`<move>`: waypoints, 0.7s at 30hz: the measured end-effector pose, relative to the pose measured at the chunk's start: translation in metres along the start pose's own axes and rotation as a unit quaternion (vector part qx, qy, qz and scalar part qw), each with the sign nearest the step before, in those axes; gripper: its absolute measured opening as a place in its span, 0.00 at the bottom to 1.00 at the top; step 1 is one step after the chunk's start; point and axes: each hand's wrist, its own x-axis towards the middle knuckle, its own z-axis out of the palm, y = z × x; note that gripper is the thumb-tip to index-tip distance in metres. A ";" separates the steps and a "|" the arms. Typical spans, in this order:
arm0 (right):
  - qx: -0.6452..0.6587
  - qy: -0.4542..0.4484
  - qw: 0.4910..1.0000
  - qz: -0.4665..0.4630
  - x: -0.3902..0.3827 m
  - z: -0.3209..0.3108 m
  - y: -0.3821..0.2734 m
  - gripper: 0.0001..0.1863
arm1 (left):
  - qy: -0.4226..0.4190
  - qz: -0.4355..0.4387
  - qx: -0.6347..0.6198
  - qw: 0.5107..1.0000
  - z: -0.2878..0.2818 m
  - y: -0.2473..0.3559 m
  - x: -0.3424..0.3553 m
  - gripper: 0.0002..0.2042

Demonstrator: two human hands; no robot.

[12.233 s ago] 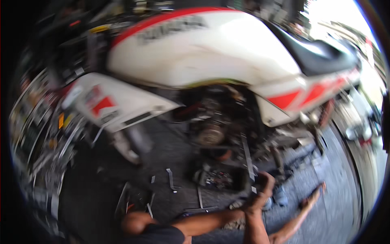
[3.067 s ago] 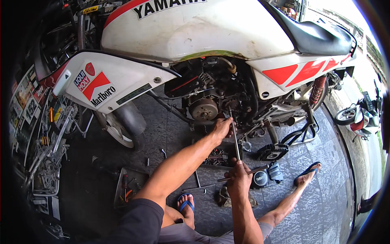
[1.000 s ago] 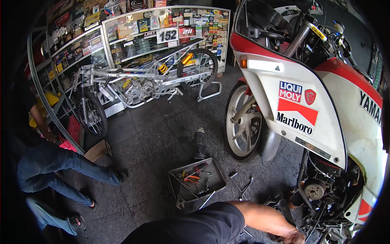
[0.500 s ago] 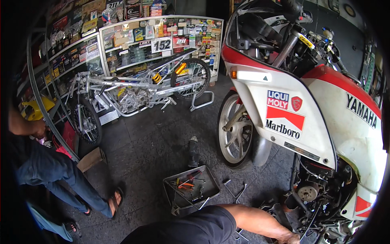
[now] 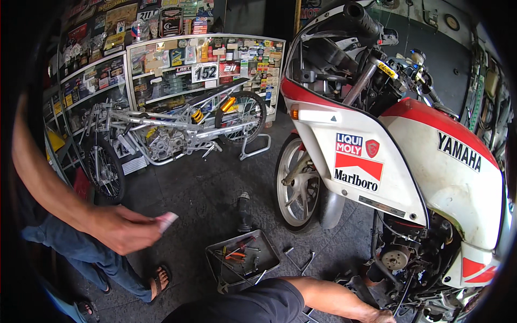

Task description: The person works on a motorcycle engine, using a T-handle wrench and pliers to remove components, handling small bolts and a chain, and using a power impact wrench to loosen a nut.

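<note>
A bare arm with a dark sleeve, which looks like my left one, crosses the lower edge toward the right. My left hand [image 5: 384, 316] is low beside the motorcycle's exposed engine [image 5: 395, 258], partly cut off by the picture's edge. Its fingers look curled in; what they grip, if anything, is hidden. A thin dark rod [image 5: 405, 293] runs down close by. The motorcycle [image 5: 355, 129] has a white and red fairing. Out of view is my right hand. At the left, another person's hand [image 5: 126, 229] holds out a small pink and white thing [image 5: 167, 220].
A metal tray [image 5: 273, 248] of hand tools lies on the dark floor. A black cylindrical part [image 5: 244, 212] stands behind it, and a T-shaped wrench [image 5: 302, 261] lies beside it. A bare silver motorcycle frame [image 5: 177, 129] stands before a glass display cabinet [image 5: 167, 64].
The other person's arm has swung forward from the left rim, bringing the small pink and white thing into sight. The whole view has shifted a little; my left hand stays by the engine.
</note>
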 end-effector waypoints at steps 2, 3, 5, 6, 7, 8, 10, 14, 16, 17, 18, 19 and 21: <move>0.017 0.022 0.997 -0.066 -0.007 0.009 0.002 0.19 | 0.000 0.004 -0.006 1.000 -0.001 -0.006 0.000 0.08; 0.008 0.023 0.998 -0.063 -0.029 0.033 -0.011 0.19 | -0.004 0.008 -0.009 1.000 0.004 -0.002 -0.001 0.08; -0.118 0.037 0.951 -0.285 -0.061 0.081 -0.031 0.20 | 0.000 0.020 -0.013 1.000 0.000 0.009 -0.002 0.08; -0.233 0.000 0.906 -0.355 -0.045 0.072 -0.017 0.20 | -0.006 0.027 -0.017 0.999 0.000 0.014 -0.001 0.08; -0.289 -0.041 0.916 -0.275 -0.042 0.054 -0.012 0.24 | -0.012 0.030 -0.016 0.999 -0.002 0.021 0.001 0.08; -0.292 -0.054 0.919 -0.258 -0.048 0.062 -0.018 0.24 | -0.012 0.040 -0.021 0.999 0.001 0.025 0.000 0.08; -0.275 -0.056 0.926 -0.251 -0.041 0.056 -0.021 0.24 | -0.011 0.048 -0.029 0.998 -0.003 0.028 -0.003 0.08; -0.273 -0.056 0.928 -0.248 -0.037 0.048 -0.029 0.26 | -0.009 0.048 -0.038 0.998 -0.003 0.027 -0.001 0.08; -0.275 -0.071 0.922 -0.262 -0.034 0.033 -0.028 0.26 | -0.006 0.043 -0.034 0.998 0.000 0.026 0.000 0.08; -0.280 -0.084 0.917 -0.272 -0.028 0.017 -0.020 0.26 | 0.000 0.035 -0.036 0.999 -0.003 0.018 0.001 0.08; -0.350 -0.104 0.878 -0.310 0.008 -0.026 0.015 0.26 | -0.008 0.034 -0.034 0.999 0.005 0.021 0.004 0.09; -0.333 -0.108 0.895 -0.278 0.007 -0.018 0.015 0.25 | 0.001 0.028 -0.030 0.999 0.002 0.020 0.005 0.09; -0.296 -0.100 0.923 -0.225 -0.008 0.016 -0.003 0.23 | 0.016 0.019 -0.031 0.999 -0.006 0.015 0.009 0.09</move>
